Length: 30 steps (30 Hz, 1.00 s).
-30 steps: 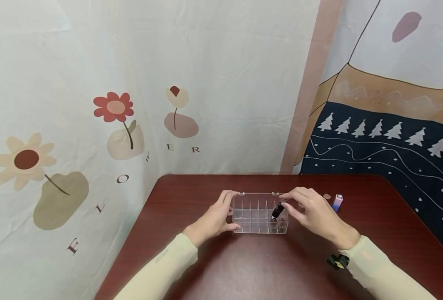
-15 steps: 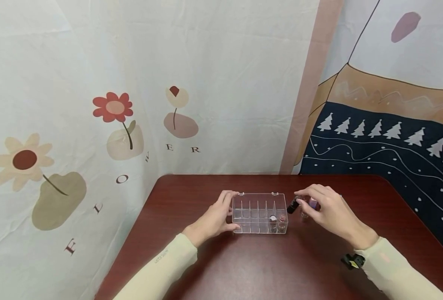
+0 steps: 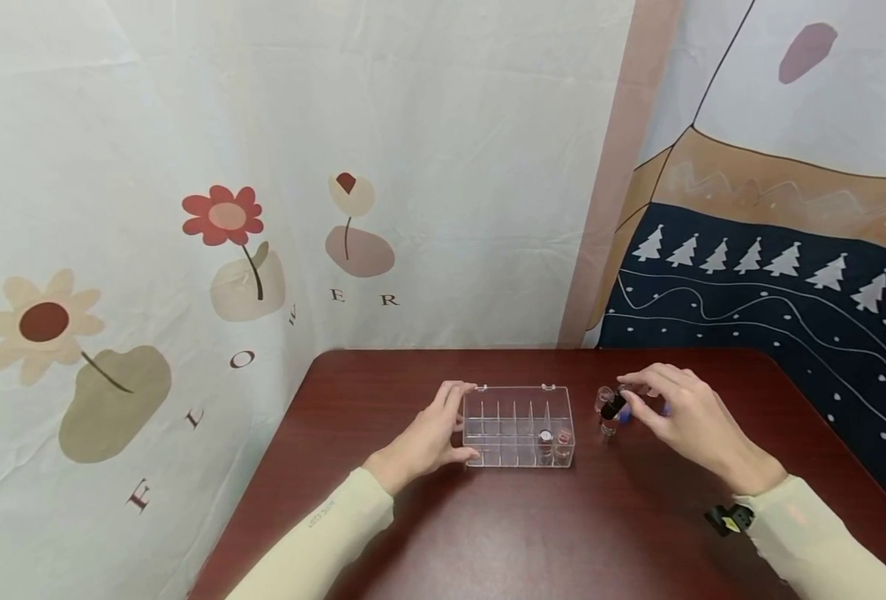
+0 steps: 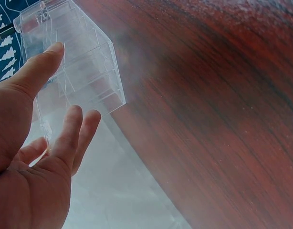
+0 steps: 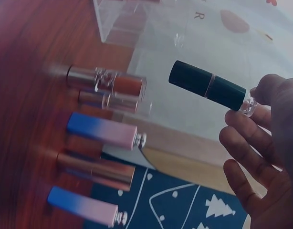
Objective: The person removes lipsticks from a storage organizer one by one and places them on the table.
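My left hand (image 3: 422,435) grips the left end of a clear plastic organizer (image 3: 492,453), its thumb at the front and fingers at the back. Thin dividers split the organizer into small compartments. Two lipsticks (image 3: 555,447) stand side by side in its front right compartments. Right of the organizer, my right hand (image 3: 688,421) pinches a black lipstick (image 5: 206,86) by its clear knobbed end. In the right wrist view that lipstick tilts above a row of standing tubes, while the other fingers stay loosely bent beneath it.
On the table (image 3: 412,533) stand two blue-and-pink lipsticks (image 5: 102,130), a rose-gold tube (image 5: 96,170) and a clear tube with an orange-brown body (image 5: 127,86). A slimmer tube (image 5: 108,101) is beside it. Printed cloths (image 3: 488,167) hang behind the table.
My right hand has carried the black lipstick from over the organizer's front right compartments to the right, near the standing tubes. My left hand keeps its grip on the organizer.
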Each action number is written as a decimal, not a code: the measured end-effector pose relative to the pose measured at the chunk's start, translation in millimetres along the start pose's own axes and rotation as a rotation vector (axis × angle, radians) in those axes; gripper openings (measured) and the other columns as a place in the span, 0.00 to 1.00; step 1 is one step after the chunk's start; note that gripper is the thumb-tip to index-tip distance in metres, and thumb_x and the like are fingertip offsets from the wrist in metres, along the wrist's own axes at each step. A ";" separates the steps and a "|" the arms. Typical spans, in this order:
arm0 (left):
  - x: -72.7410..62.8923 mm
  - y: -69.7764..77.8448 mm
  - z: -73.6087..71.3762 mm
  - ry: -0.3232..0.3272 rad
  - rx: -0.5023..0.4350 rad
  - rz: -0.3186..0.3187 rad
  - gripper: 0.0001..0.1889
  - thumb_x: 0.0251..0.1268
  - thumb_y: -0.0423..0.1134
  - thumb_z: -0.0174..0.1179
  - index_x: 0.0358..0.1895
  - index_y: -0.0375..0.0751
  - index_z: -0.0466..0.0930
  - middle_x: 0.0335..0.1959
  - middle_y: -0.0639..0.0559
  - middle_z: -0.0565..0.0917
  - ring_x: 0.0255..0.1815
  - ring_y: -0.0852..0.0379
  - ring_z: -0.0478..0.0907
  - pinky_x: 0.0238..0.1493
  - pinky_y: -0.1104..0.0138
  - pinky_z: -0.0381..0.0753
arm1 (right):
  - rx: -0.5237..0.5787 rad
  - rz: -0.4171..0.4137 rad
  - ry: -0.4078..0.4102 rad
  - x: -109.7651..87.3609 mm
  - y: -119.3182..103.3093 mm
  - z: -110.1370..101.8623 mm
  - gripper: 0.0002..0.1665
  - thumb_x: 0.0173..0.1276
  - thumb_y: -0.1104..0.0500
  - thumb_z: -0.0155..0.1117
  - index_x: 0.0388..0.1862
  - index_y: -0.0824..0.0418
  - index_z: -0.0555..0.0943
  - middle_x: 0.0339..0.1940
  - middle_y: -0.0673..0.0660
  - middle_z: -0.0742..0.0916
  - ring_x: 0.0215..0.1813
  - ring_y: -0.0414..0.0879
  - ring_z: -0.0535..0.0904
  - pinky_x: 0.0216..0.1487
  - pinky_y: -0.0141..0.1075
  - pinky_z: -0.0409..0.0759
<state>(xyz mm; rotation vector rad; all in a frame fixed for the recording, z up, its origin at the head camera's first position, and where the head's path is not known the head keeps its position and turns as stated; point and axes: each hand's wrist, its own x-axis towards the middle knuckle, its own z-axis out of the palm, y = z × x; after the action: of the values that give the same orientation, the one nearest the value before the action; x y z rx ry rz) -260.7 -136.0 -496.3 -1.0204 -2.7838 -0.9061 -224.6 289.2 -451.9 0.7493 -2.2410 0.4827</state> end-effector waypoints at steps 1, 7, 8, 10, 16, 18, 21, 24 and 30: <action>-0.1 0.1 0.0 0.001 0.001 0.001 0.56 0.63 0.34 0.89 0.87 0.34 0.60 0.80 0.33 0.70 0.58 0.43 0.95 0.61 0.56 1.00 | -0.004 0.001 0.002 -0.9 1.6 -1.3 0.24 0.58 0.67 0.92 0.53 0.58 0.95 0.47 0.52 0.96 0.40 0.44 0.86 0.47 0.31 0.79; -1.2 0.7 0.0 0.001 0.001 0.003 0.55 0.64 0.34 0.89 0.87 0.33 0.60 0.80 0.33 0.70 0.57 0.43 0.95 0.61 0.57 0.99 | -0.038 0.017 0.015 -6.9 11.0 -9.1 0.23 0.58 0.68 0.91 0.52 0.57 0.95 0.44 0.52 0.95 0.41 0.41 0.83 0.48 0.35 0.79; -1.3 0.8 -0.1 0.002 0.001 0.001 0.55 0.64 0.34 0.89 0.87 0.33 0.60 0.80 0.33 0.70 0.57 0.44 0.95 0.61 0.56 0.99 | -0.043 0.022 0.014 -8.0 12.6 -10.1 0.22 0.59 0.68 0.91 0.52 0.57 0.95 0.45 0.53 0.95 0.41 0.42 0.83 0.49 0.36 0.79; -1.2 0.8 -0.3 0.003 0.000 -0.001 0.55 0.63 0.34 0.89 0.87 0.33 0.60 0.80 0.33 0.70 0.57 0.44 0.95 0.61 0.56 0.99 | -0.052 0.034 0.008 -10.3 15.4 -11.7 0.22 0.59 0.67 0.90 0.52 0.57 0.95 0.47 0.54 0.96 0.43 0.45 0.85 0.50 0.38 0.80; -0.5 0.8 -1.0 0.008 -0.006 0.002 0.55 0.63 0.34 0.90 0.87 0.34 0.60 0.80 0.33 0.70 0.57 0.42 0.95 0.62 0.56 0.99 | -0.068 0.071 -0.031 -17.4 22.9 -11.5 0.22 0.59 0.66 0.90 0.52 0.56 0.95 0.48 0.55 0.96 0.42 0.49 0.87 0.50 0.42 0.81; -0.4 0.9 -1.0 0.006 -0.003 0.003 0.55 0.63 0.34 0.89 0.87 0.33 0.60 0.81 0.33 0.70 0.58 0.42 0.95 0.62 0.55 0.99 | -0.074 0.085 -0.049 -19.8 24.6 -10.2 0.21 0.60 0.65 0.91 0.52 0.56 0.95 0.47 0.54 0.96 0.41 0.47 0.86 0.48 0.44 0.83; -0.5 0.6 -0.5 -0.001 0.002 -0.003 0.55 0.64 0.35 0.89 0.87 0.33 0.60 0.81 0.34 0.70 0.58 0.43 0.95 0.62 0.55 0.99 | -0.079 0.111 -0.080 -23.5 26.1 -8.5 0.20 0.61 0.64 0.91 0.52 0.55 0.95 0.47 0.53 0.96 0.40 0.44 0.85 0.45 0.48 0.85; -0.4 0.5 0.0 -0.005 0.007 -0.008 0.56 0.64 0.36 0.89 0.87 0.33 0.60 0.81 0.34 0.70 0.58 0.44 0.95 0.61 0.55 0.99 | -0.073 0.130 -0.103 -26.0 27.6 -7.1 0.20 0.62 0.63 0.91 0.53 0.54 0.95 0.48 0.52 0.96 0.40 0.43 0.85 0.42 0.47 0.88; -0.2 0.5 -0.1 -0.002 0.012 -0.009 0.56 0.64 0.35 0.89 0.87 0.33 0.60 0.81 0.34 0.70 0.58 0.45 0.95 0.61 0.56 0.99 | -0.041 0.147 -0.158 -30.6 31.9 -2.0 0.20 0.65 0.62 0.91 0.54 0.54 0.95 0.48 0.52 0.96 0.39 0.44 0.87 0.39 0.38 0.93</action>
<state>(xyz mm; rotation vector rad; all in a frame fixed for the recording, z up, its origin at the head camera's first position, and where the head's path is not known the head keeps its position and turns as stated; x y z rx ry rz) -260.3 -135.9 -495.9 -1.0087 -2.7945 -0.8885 -226.2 325.9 -476.5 0.6238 -2.4574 0.4600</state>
